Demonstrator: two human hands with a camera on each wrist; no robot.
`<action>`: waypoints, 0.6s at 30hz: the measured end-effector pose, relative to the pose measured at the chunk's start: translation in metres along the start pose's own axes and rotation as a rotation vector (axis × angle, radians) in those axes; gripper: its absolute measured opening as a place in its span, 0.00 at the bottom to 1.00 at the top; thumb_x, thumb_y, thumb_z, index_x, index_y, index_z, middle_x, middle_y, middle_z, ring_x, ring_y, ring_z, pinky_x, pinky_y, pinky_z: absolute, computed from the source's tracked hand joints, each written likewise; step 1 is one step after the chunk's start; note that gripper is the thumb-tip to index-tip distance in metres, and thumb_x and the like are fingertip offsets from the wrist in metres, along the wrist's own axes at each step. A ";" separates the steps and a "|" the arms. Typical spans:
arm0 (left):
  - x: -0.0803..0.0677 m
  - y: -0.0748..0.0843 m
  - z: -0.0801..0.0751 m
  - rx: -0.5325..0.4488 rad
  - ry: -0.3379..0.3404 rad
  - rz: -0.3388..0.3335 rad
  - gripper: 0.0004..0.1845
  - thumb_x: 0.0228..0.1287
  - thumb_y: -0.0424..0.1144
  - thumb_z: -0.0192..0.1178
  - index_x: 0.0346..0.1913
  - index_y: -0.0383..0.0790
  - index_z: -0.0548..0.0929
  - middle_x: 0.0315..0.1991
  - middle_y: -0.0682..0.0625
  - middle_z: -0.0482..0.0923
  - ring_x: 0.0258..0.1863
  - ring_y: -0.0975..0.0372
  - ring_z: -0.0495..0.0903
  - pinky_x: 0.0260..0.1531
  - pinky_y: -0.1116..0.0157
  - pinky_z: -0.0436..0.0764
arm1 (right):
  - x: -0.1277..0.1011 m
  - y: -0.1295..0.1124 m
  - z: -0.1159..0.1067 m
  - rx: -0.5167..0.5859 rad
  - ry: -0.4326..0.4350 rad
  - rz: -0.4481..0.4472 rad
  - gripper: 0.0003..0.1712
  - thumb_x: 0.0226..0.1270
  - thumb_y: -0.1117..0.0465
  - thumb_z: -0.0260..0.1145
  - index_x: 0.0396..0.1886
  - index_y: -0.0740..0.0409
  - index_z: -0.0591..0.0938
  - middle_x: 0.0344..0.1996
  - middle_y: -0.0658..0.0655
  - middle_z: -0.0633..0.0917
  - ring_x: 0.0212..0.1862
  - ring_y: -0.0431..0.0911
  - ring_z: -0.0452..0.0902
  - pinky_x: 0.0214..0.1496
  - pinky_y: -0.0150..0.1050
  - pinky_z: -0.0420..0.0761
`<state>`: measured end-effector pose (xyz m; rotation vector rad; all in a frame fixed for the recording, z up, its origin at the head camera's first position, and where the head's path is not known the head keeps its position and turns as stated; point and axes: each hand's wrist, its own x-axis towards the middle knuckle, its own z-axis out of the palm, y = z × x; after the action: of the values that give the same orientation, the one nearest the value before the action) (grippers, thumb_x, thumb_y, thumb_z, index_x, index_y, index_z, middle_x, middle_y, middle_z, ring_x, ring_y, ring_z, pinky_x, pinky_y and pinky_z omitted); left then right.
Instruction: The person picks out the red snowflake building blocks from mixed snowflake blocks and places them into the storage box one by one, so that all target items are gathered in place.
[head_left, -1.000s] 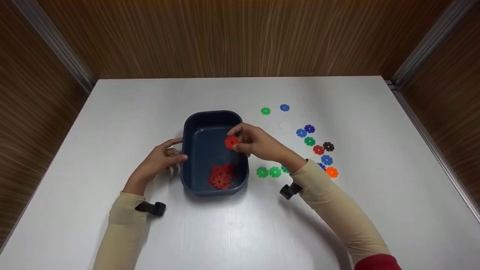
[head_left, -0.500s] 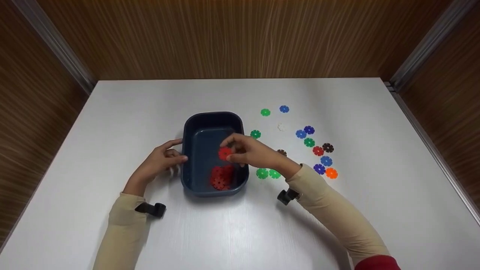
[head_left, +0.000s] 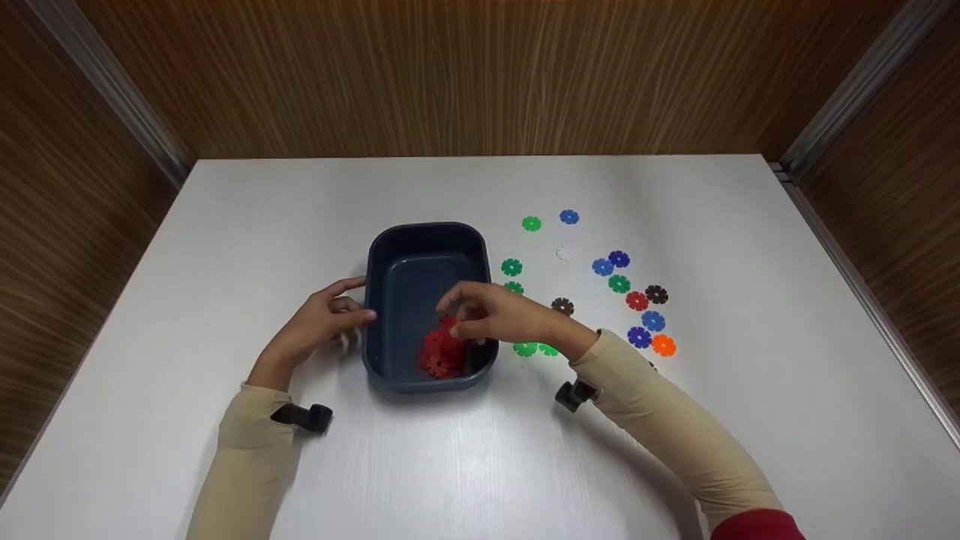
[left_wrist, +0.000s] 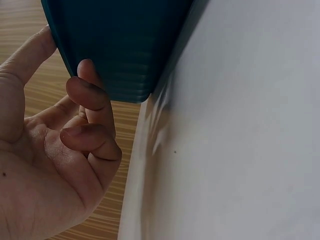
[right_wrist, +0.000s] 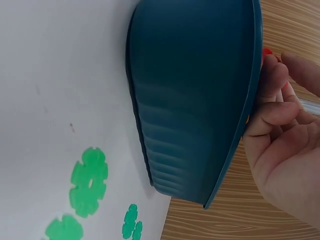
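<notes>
A dark blue tray (head_left: 382, 259) sits mid-table with a pile of red discs (head_left: 436, 358) at its near end. My right hand (head_left: 457, 315) hovers over the tray just above the pile and pinches a red disc (head_left: 448, 328). A sliver of that red disc (right_wrist: 267, 51) shows at the fingertips of my right hand (right_wrist: 280, 65), behind the tray's rim (right_wrist: 252, 90). My left hand (head_left: 356, 300) rests against the tray's left wall. Thumb and index of my left hand (left_wrist: 65, 75) touch the outside of the tray (left_wrist: 120, 45); the other fingers are curled.
Several loose discs lie right of the tray: green (head_left: 511, 267), blue (head_left: 568, 217), red (head_left: 637, 301), brown (head_left: 562, 306), orange (head_left: 663, 345). Green discs (right_wrist: 89, 181) lie close to the tray's right wall. Wooden walls enclose the white table (head_left: 225, 225).
My right hand has carried the red disc from the tray's far right rim down toward me, to just above the red pile. The left hand and the tray have stayed put.
</notes>
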<state>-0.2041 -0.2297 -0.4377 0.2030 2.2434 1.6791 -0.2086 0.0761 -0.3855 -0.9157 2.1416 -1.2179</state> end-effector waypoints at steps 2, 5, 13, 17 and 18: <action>0.000 0.000 0.000 0.000 -0.002 0.001 0.36 0.63 0.36 0.64 0.72 0.37 0.61 0.30 0.59 0.78 0.24 0.66 0.75 0.26 0.68 0.73 | -0.001 0.000 0.000 0.000 -0.007 0.002 0.20 0.67 0.66 0.63 0.57 0.65 0.74 0.32 0.59 0.81 0.31 0.46 0.75 0.34 0.31 0.77; 0.001 0.000 0.000 0.005 -0.002 -0.002 0.36 0.63 0.36 0.64 0.72 0.37 0.61 0.30 0.59 0.79 0.25 0.66 0.75 0.26 0.68 0.73 | -0.002 0.000 -0.002 0.000 -0.002 0.005 0.20 0.67 0.66 0.63 0.57 0.65 0.74 0.34 0.61 0.82 0.33 0.52 0.77 0.34 0.31 0.77; 0.001 0.001 0.001 0.014 0.001 -0.006 0.37 0.63 0.38 0.64 0.72 0.38 0.61 0.30 0.59 0.79 0.24 0.65 0.76 0.26 0.67 0.73 | -0.010 0.009 -0.014 -0.031 0.050 0.004 0.19 0.67 0.66 0.62 0.57 0.64 0.74 0.33 0.59 0.81 0.30 0.43 0.73 0.37 0.41 0.78; -0.001 0.002 0.001 0.020 0.003 -0.021 0.38 0.63 0.39 0.64 0.73 0.39 0.60 0.31 0.58 0.79 0.25 0.64 0.76 0.25 0.67 0.74 | -0.017 0.016 -0.022 -0.046 0.082 0.015 0.19 0.67 0.66 0.63 0.57 0.64 0.75 0.34 0.59 0.81 0.29 0.42 0.73 0.37 0.46 0.78; -0.001 0.002 0.001 0.021 0.002 -0.024 0.38 0.63 0.40 0.64 0.73 0.39 0.60 0.31 0.58 0.79 0.25 0.64 0.76 0.25 0.67 0.74 | -0.020 0.018 -0.024 -0.053 0.091 0.016 0.19 0.67 0.65 0.63 0.57 0.64 0.75 0.35 0.59 0.81 0.28 0.43 0.74 0.36 0.46 0.79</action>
<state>-0.2030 -0.2284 -0.4361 0.1785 2.2573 1.6449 -0.2184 0.1108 -0.3882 -0.8790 2.2584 -1.2213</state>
